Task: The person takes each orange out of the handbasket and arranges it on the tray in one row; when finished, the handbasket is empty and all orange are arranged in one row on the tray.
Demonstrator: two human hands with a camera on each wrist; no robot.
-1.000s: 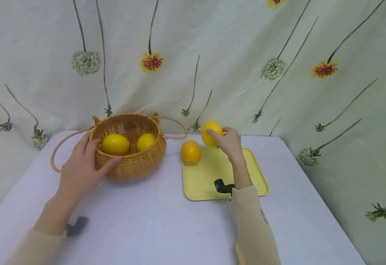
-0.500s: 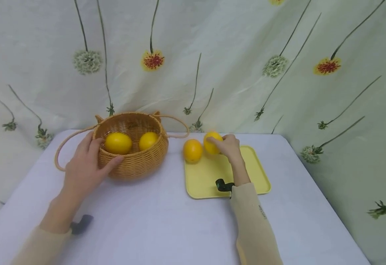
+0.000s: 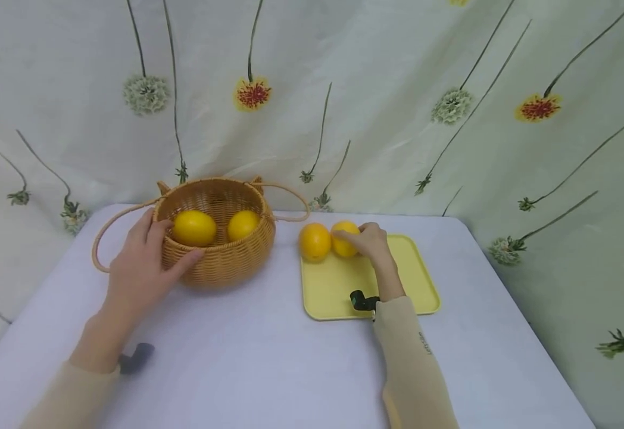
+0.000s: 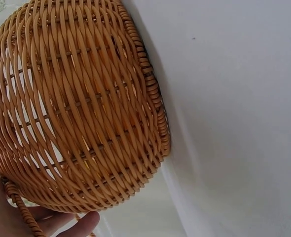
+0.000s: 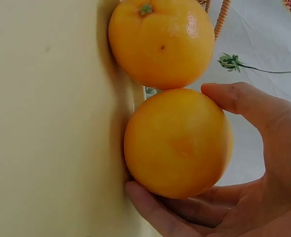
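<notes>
Lowered since a second ago, the held fruit (image 3: 345,239) is now sitting on the yellow tray (image 3: 333,289) toward its far-left corner, touching an orange fruit (image 3: 315,242), while the right hand (image 3: 371,243) is pinching it between thumb and fingers. Left of the tray, a wicker basket (image 3: 226,265) is holding two yellow fruits, the outer fruit (image 3: 194,228) lying farther from the tray than the inner fruit (image 3: 244,225); the left hand (image 3: 143,262) is gripping the basket's side away from the tray.
</notes>
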